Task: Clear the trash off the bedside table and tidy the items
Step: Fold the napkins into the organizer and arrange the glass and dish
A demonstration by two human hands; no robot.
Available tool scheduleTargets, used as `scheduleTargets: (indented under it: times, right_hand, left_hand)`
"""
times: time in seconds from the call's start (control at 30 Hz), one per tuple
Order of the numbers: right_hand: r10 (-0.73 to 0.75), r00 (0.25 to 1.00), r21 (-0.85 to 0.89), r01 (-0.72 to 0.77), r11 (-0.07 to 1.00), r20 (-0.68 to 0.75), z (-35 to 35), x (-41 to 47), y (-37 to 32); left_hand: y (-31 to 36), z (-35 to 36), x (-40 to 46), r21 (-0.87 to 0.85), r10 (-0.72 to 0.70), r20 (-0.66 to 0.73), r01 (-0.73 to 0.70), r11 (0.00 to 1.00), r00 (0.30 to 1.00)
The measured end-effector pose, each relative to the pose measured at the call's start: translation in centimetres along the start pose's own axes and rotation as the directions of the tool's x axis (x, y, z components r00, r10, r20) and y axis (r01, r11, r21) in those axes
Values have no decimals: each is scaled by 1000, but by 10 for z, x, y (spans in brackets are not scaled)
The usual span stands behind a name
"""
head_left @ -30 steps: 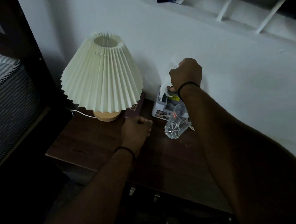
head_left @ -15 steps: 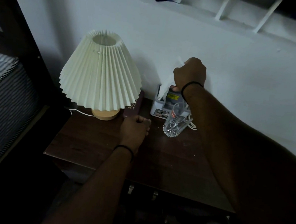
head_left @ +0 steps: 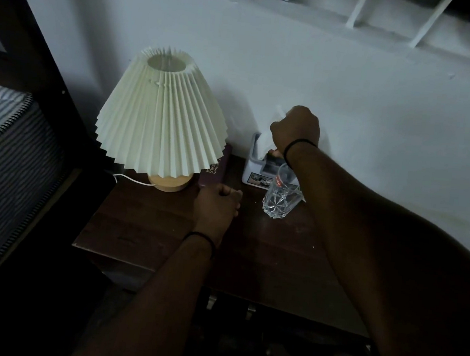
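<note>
From the head camera, a tissue box [head_left: 253, 168] is sitting at the back of the bedside table [head_left: 143, 226] against the wall, with a white tissue [head_left: 266, 137] sticking up out of it. A clear glass [head_left: 279, 199] is standing just in front of the box, seemingly empty. The right hand [head_left: 296, 129] is hovering over the box, fingers curled round the tissue. The left hand [head_left: 217, 204] is resting on the table as a fist, apparently gripping nothing, beside a dark book [head_left: 216, 170] and the lamp [head_left: 161, 122].
</note>
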State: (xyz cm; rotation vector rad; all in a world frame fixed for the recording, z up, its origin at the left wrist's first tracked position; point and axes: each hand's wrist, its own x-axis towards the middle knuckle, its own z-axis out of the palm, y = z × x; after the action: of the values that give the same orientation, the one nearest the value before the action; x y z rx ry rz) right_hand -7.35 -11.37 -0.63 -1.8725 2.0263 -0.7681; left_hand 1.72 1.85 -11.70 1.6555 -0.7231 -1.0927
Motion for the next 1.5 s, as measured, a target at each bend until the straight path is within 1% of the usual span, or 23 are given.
scheduleTargets:
  times: [0.1,0.2,0.27,0.43,0.53,0.6,0.67,0.73,0.83,0.9,0.93,0.97,1.0,1.07,1.13,1.2,1.23,1.37,1.43,1.5]
  right_hand:
    - [-1,998,43,-2,999,64,1,0,1]
    - [14,997,67,-19,998,76,0,1,5]
    - [5,998,49,-8,999,67,-2,2,6]
    - [-72,996,-52,75,996,60,-15,0,2]
    - [-89,995,-51,91,995,34,-23,-4,4]
    - [-95,995,38,96,995,-27,-30,-10,8]
    - [-108,983,104,124,987,-148,-37,-23,16]
    - [-151,952,127,190,974,-266,-44,-41,28]
    - [-231,893,153,309,939,-386,-47,-67,50]
    - [-222,863,136,313,940,-453,-43,-83,66]
    - [-178,868,150,275,950,-464,-39,-88,73]
    - [-121,886,171,218,961,-447,-36,-92,78]
    - [-66,917,198,154,968,-393,-31,-95,83]
    - [3,974,236,53,970,-228,-20,-100,89]
    - [40,994,285,-8,958,-106,-12,-101,91]
    - [113,993,395,-92,914,-28,-6,-96,109]
    - [94,996,427,-81,901,-10,-2,-95,107]
    - [-58,998,425,53,904,-2,2,-96,100]
    - [-70,997,398,72,915,-19,3,-96,102]
    - [-54,996,348,74,934,-66,3,-101,107]
  left_hand:
    - [-1,0,0,10,5,6,-5,1000,1000]
    - [-1,1,0,13,6,11,-7,1000,1000]
    - [-1,1,0,18,7,15,-7,1000,1000]
    - [-1,1,-1,22,6,3,-6,1000,1000]
    - [-1,1,-2,29,15,4,-15,999,1000]
    - [0,0,-3,33,18,12,-19,999,1000]
    - [0,0,-5,52,26,25,-28,998,999]
    - [0,1,-7,68,38,31,-40,997,999]
    - [1,3,-10,91,61,38,-64,994,997]
    - [-1,4,-12,119,82,48,-87,989,995]
    - [-1,5,-12,139,90,52,-96,986,995]
    - [-2,5,-12,159,96,56,-104,982,994]
    - [-3,6,-11,175,99,61,-108,979,993]
    - [-4,4,-10,204,112,80,-126,971,990]
    - [-7,1,-9,217,118,105,-139,966,987]
    - [-9,14,-10,286,130,130,-163,944,983]
    - [-10,11,-10,281,141,124,-171,944,982]
    - [-9,8,-8,270,195,123,-222,937,973]
    - [-8,10,-9,285,231,132,-260,923,964]
    - [-8,14,-13,298,277,155,-312,902,948]
